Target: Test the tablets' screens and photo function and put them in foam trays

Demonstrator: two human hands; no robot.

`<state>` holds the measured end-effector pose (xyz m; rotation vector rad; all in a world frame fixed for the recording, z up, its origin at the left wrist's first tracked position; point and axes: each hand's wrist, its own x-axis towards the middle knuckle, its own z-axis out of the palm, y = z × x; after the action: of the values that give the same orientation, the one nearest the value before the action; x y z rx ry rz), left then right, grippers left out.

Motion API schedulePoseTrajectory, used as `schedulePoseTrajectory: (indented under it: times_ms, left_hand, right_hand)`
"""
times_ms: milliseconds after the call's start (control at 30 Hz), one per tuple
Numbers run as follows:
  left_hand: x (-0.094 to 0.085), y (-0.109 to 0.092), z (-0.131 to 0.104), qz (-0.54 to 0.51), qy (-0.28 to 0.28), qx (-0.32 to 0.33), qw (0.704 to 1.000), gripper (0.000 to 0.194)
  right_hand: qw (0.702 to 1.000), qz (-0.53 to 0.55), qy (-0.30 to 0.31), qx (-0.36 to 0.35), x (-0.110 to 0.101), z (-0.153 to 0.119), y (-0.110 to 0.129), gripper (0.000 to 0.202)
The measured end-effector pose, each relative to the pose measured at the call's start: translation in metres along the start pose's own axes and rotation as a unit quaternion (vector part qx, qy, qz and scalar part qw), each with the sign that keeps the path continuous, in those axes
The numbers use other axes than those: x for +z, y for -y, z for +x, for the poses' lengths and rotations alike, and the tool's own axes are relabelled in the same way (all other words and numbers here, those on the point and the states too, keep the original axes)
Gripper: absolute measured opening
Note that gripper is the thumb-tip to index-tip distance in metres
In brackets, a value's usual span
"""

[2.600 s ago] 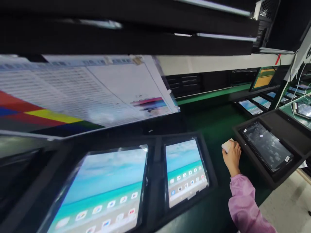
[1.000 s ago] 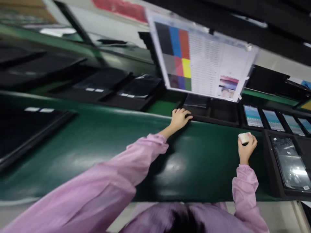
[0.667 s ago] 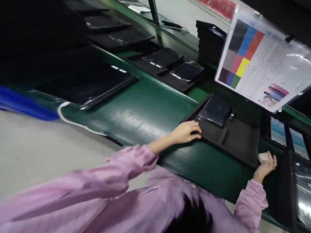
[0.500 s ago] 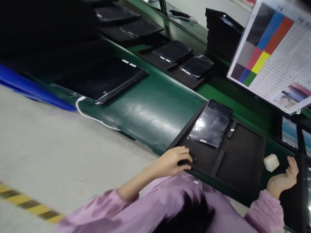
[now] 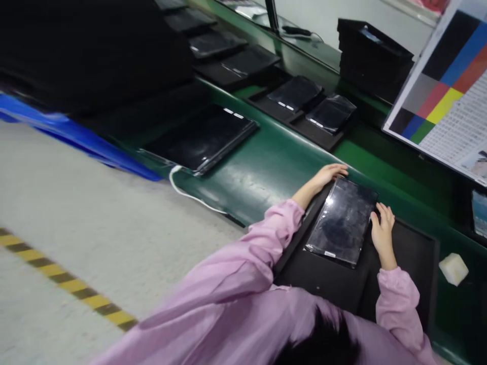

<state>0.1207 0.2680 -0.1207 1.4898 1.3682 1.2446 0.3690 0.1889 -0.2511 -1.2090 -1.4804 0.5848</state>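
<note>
A dark, glossy tablet-like screen panel (image 5: 344, 220) in clear film lies in a black tray (image 5: 319, 284) in front of me, a small white label at its near edge. My left hand (image 5: 329, 175) reaches over the tray's far left corner, fingers stretched out by the panel's far edge; whether they touch it I cannot tell. Beside the panel's right edge is my right hand (image 5: 383, 228), with thumb and fingers apart, close to or touching that edge. Neither hand grips the panel.
A white block (image 5: 453, 268) sits right of the tray. Left on the green bench is a larger dark panel (image 5: 205, 137) near a white cable (image 5: 190, 195). Behind run trays of wrapped panels (image 5: 331, 112), stacked black trays (image 5: 371, 61) and a tilted colour-chart screen (image 5: 437, 96).
My left hand has moved from the tray's near side to its far left corner. My right hand has come from beside the white block to the panel's right edge. The view has shifted.
</note>
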Motion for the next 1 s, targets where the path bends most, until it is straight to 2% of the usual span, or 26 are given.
schedulePoseTrajectory:
  times_ms: [100, 200, 367, 667, 867, 1000]
  left_hand:
    - [0.007, 0.012, 0.017, -0.026, 0.070, -0.004, 0.997, 0.036]
    - [0.003, 0.023, 0.021, -0.051, 0.087, 0.003, 0.995, 0.039]
    - [-0.005, 0.032, 0.023, -0.067, 0.085, 0.015, 0.994, 0.038]
    - [-0.005, 0.021, 0.019, -0.031, 0.027, 0.025, 0.999, 0.024]
    - [-0.004, 0.015, 0.011, -0.030, 0.019, 0.000, 0.999, 0.031]
    - [-0.005, 0.009, 0.006, 0.020, 0.023, 0.019, 0.999, 0.034]
  right_hand:
    - [1.000, 0.003, -0.008, -0.008, -0.002, -0.006, -0.002, 0.058]
    - [1.000, -0.001, -0.011, -0.017, -0.002, -0.005, -0.001, 0.060]
    - [1.000, -0.012, -0.006, -0.027, 0.002, -0.001, 0.000, 0.065]
    - [0.998, -0.041, 0.052, -0.024, -0.010, 0.003, 0.006, 0.063]
    - [0.995, -0.078, 0.062, -0.018, -0.012, 0.002, 0.015, 0.062]
    - [0.995, -0.081, 0.064, -0.020, -0.015, 0.002, 0.021, 0.063]
